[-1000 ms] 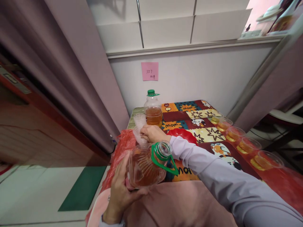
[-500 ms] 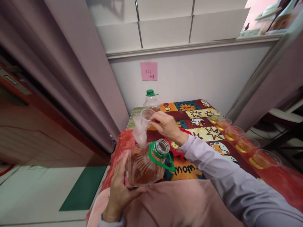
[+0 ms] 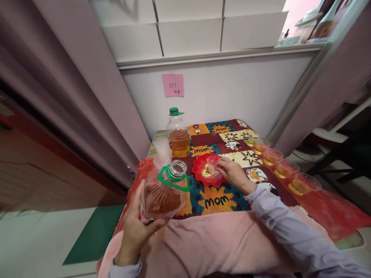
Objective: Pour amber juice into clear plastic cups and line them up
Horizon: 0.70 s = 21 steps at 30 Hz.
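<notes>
Head view: the left hand [image 3: 133, 231] grips an uncapped jug [image 3: 165, 202] of amber liquid, near left. The right hand [image 3: 234, 172] pinches a clear cup [image 3: 212, 163] over a red scalloped plate [image 3: 199, 173]. Behind stand stacked cups [image 3: 162, 148] and a green-capped jug [image 3: 179, 142].

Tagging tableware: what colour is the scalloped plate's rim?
The scalloped plate's rim: red, clearest in head view.

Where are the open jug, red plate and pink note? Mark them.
Open jug [image 3: 164, 199]: head view, its body.
Red plate [image 3: 197, 166]: head view, left rim.
Pink note [image 3: 173, 85]: head view, its middle.
</notes>
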### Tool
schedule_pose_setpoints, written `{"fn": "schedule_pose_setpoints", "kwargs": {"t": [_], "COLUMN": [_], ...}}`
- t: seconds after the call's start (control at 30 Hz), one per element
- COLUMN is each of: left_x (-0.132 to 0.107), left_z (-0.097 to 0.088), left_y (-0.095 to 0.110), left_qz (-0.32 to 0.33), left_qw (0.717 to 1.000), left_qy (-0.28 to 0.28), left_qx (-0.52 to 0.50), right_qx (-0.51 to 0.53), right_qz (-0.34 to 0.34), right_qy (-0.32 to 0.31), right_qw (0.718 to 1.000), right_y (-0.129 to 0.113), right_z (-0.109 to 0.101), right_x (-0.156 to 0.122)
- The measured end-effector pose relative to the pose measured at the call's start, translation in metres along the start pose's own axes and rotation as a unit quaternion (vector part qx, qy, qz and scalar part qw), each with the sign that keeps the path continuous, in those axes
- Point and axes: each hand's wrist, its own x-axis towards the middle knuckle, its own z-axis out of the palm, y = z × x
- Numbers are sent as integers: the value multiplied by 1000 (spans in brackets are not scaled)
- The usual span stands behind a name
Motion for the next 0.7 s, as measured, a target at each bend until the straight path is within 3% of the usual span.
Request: {"fn": "schedule_pose_setpoints", "kwargs": {"t": [0.2,0.37,0.5,0.7], "left_x": [2,4,5,6], "left_z": [4,4,5,7], "left_y": [9,12,14,16], "left_qz": [-6,-1,-4,6], "left_qw": [1000,1000,1000,1000], "left_qy": [-11,-7,-8,-5], "left_qx": [-19,-7,3,20], "right_qx": [-1,-1,-10,10], "right_qz": [6,29,87,198], "right_qy": [-1,47,54,0], "right_qw": [1000,998,995,980], "right_y": [-6,-4,-2,-10], "right_z": [2,-3,8,23], "right_x": [-4,-14,-16,-2]}}
